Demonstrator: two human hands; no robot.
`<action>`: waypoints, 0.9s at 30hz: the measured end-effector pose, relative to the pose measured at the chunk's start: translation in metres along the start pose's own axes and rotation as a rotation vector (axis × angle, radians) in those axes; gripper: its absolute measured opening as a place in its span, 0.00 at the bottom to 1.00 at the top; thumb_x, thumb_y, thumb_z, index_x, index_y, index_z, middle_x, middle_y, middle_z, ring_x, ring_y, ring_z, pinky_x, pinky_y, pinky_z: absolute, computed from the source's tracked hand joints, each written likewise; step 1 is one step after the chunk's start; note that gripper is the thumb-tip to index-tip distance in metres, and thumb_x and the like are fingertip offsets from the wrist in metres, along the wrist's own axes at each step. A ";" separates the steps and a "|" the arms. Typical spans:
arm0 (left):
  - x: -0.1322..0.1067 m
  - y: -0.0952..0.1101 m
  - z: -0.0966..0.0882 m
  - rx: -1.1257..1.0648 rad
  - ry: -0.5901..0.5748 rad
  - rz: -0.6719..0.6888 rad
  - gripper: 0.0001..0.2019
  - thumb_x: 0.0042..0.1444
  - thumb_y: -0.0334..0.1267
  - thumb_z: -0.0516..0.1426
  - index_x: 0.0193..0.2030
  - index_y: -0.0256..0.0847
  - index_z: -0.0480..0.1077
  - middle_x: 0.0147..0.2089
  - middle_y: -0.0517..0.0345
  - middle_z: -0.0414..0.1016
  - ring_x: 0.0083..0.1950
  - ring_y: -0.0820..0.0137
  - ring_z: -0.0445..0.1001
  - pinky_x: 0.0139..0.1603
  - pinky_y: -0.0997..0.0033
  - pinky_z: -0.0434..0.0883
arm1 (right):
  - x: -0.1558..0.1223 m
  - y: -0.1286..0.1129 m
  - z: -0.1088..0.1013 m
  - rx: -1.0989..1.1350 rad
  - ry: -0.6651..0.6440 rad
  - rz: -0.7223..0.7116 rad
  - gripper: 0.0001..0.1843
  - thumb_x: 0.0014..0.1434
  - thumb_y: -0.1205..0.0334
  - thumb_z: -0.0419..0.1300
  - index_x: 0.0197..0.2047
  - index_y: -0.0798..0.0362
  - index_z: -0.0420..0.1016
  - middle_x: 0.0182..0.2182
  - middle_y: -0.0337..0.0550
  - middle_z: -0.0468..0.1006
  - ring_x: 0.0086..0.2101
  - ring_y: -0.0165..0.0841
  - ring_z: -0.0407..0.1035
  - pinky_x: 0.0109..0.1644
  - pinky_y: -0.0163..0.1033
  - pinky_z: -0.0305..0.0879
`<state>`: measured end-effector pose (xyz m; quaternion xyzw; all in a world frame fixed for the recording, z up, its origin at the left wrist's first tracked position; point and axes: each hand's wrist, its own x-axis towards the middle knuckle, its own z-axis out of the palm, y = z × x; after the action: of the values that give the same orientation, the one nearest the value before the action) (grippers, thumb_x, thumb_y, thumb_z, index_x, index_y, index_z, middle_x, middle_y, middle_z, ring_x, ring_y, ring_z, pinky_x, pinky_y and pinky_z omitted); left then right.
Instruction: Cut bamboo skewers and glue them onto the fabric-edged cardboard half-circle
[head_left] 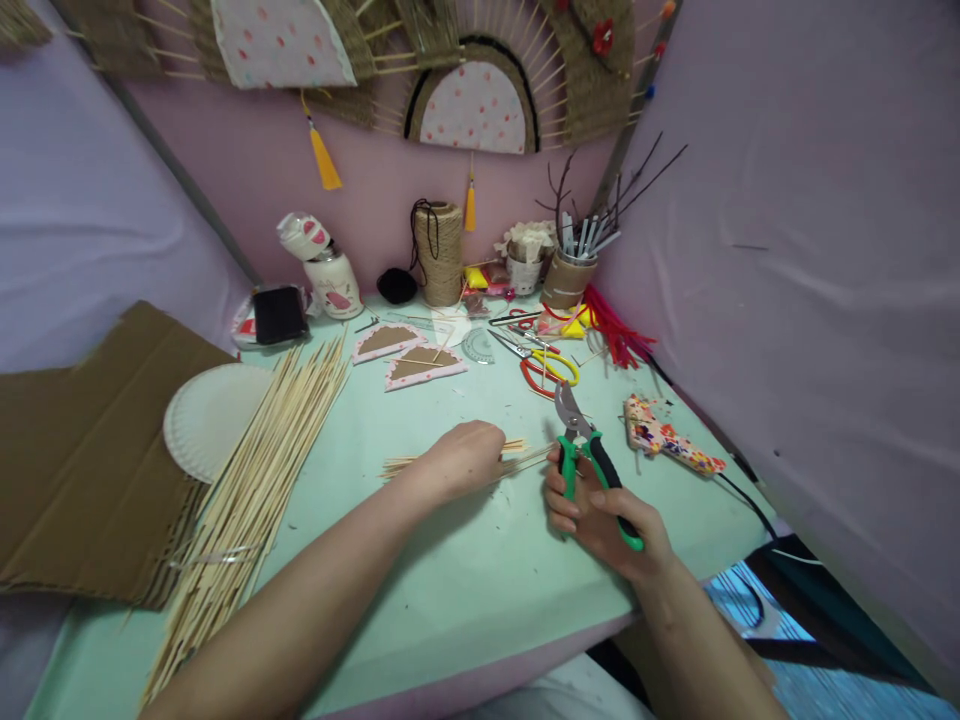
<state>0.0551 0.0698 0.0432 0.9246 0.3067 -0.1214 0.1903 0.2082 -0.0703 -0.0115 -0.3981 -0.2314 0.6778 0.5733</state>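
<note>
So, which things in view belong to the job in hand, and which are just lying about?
Seemingly part of the job:
pruning shears, in the right hand
thin sticks, at the left hand
long stick bundle, likely the supply

Seemingly just lying about:
paper plate
cardboard sheet
twine spool
flower-patterned tool

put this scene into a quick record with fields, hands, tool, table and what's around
left hand: curled over thin sticks, fingertips hidden
right hand: gripping pruning shears
shears' handles: green and black, spread apart
surface: pale green table
left side: long stick bundle, paper plate, cardboard
right side: floral-patterned tool
beyond hands: yellow-handled scissors
back of table: twine spool
wall: hanging decorations with yellow tassels
</note>
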 end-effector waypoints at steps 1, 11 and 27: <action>-0.001 -0.003 -0.003 -0.022 0.014 0.003 0.10 0.53 0.36 0.50 0.32 0.37 0.72 0.35 0.45 0.76 0.35 0.62 0.73 0.30 0.68 0.62 | 0.000 0.000 0.000 -0.008 0.001 -0.005 0.25 0.42 0.58 0.57 0.47 0.45 0.70 0.34 0.41 0.62 0.28 0.31 0.52 0.31 0.39 0.54; -0.013 -0.044 -0.044 -0.516 0.270 -0.009 0.08 0.53 0.39 0.51 0.35 0.41 0.70 0.30 0.61 0.74 0.32 0.70 0.68 0.31 0.73 0.61 | -0.010 0.001 0.017 -0.233 -0.064 -0.091 0.29 0.45 0.60 0.60 0.53 0.47 0.67 0.43 0.45 0.68 0.38 0.37 0.62 0.44 0.44 0.57; -0.016 -0.036 -0.043 -0.572 0.196 0.071 0.17 0.51 0.34 0.51 0.47 0.42 0.73 0.33 0.61 0.74 0.33 0.71 0.70 0.32 0.74 0.63 | -0.008 -0.009 0.046 -0.535 -0.048 0.003 0.21 0.49 0.63 0.57 0.49 0.49 0.65 0.41 0.42 0.69 0.41 0.37 0.62 0.46 0.43 0.57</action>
<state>0.0254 0.1060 0.0772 0.8510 0.3130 0.0662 0.4166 0.1770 -0.0697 0.0242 -0.5196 -0.4151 0.6026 0.4411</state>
